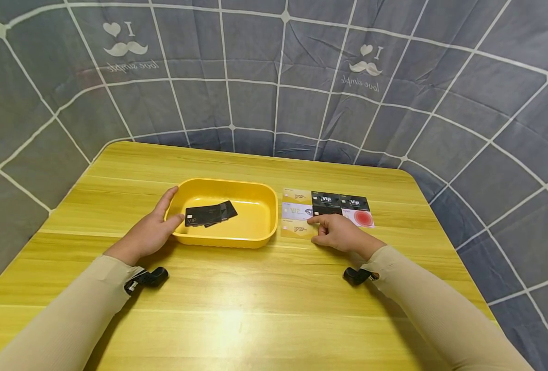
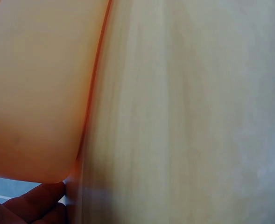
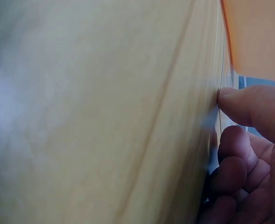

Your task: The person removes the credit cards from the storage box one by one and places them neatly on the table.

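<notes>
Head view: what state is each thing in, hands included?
Yellow tray: upright, open-topped, not empty.
Dark cards: overlapping, lying in the tray.
Laid-out cards: flat in rows, right of the tray.
Left hand: holding the tray's left end.
Right hand: fingertips at the laid-out cards; grip unclear.
Black wrist devices: worn at both wrists.
Cloth: hanging, creased.

Head view: high, from near side, facing forward and down across desk. Both wrist views: low, close above desk, facing forward; all three share yellow tray.
</notes>
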Demonstrator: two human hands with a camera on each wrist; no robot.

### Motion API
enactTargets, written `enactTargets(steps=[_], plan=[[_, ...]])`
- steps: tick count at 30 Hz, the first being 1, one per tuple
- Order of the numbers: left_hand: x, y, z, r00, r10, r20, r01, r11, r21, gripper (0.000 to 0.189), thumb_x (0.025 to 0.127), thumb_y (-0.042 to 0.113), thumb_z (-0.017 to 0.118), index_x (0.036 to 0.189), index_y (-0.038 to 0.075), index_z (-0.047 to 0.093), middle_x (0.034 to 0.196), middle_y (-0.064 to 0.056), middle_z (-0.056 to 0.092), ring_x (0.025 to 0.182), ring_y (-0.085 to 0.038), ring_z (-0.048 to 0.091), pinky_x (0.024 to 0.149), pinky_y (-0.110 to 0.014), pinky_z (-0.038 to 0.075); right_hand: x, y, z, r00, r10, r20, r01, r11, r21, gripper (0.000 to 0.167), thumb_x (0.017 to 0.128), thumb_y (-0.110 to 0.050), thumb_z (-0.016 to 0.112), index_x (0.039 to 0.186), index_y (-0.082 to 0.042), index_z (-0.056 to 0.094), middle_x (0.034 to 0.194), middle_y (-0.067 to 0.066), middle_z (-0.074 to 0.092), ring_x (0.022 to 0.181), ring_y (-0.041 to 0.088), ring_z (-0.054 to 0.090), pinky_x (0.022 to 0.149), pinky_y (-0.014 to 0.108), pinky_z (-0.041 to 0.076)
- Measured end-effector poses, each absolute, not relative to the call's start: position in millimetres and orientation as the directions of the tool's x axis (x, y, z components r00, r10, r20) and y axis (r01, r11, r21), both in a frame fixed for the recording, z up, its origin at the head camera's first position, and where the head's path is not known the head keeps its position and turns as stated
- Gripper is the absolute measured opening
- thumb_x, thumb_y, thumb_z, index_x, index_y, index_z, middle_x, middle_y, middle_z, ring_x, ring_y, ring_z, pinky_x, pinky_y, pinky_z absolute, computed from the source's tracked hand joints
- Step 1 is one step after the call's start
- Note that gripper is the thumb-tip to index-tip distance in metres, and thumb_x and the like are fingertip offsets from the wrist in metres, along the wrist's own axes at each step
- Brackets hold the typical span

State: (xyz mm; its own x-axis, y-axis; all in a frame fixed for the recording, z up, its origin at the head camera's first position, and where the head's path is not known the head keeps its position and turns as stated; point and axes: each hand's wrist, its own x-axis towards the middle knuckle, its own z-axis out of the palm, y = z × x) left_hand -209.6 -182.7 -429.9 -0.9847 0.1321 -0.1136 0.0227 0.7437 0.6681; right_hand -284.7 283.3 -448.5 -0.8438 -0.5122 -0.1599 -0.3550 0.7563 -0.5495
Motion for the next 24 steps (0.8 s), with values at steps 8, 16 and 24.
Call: enactTargets(steps=[8,16,24], plan=[[-210.3,-181.4,-429.5,-0.985,0.130,-0.112,0.021,0.740,0.672,0.078,0.112,0.051,0.037,0.169,0.033,-0.013,0.175,-0.027,0.007,0.148,-0.066,0.029,0.113,-0.080,0.030,-285.9,284.8,-446.6,-0.842,-0.515,-0.159,-0.358,0.755,-0.550,0.049,0.095,-0.020,0.079,0.141,-0.008,0.066,0.072,-0.004,0.056,0.061,0.013,0.050,0.059,0.025,0.037],[-209.6,-179.3,-427.7,-0.985,0.131,-0.112,0.021,0.735,0.678,0.078,0.112,0.050,0.037,0.169,0.033,-0.014,0.176,-0.025,0.005,0.148,-0.066,0.029,0.113,-0.080,0.030,-286.9,286.6,-444.7,-0.838,-0.522,-0.157,-0.362,0.748,-0.556,0.048,0.095,-0.020,0.078,0.140,-0.007,0.066,0.072,-0.004,0.056,0.060,0.012,0.049,0.059,0.025,0.036],[-209.9,-177.7,-427.2,-0.985,0.123,-0.118,0.011,0.734,0.679,0.078,0.112,0.051,0.037,0.169,0.035,-0.014,0.176,-0.026,0.006,0.147,-0.066,0.029,0.113,-0.080,0.029,-289.2,288.0,-443.9,-0.836,-0.525,-0.162,-0.360,0.746,-0.561,0.049,0.095,-0.021,0.079,0.140,-0.007,0.066,0.072,-0.003,0.056,0.061,0.013,0.050,0.058,0.024,0.036]])
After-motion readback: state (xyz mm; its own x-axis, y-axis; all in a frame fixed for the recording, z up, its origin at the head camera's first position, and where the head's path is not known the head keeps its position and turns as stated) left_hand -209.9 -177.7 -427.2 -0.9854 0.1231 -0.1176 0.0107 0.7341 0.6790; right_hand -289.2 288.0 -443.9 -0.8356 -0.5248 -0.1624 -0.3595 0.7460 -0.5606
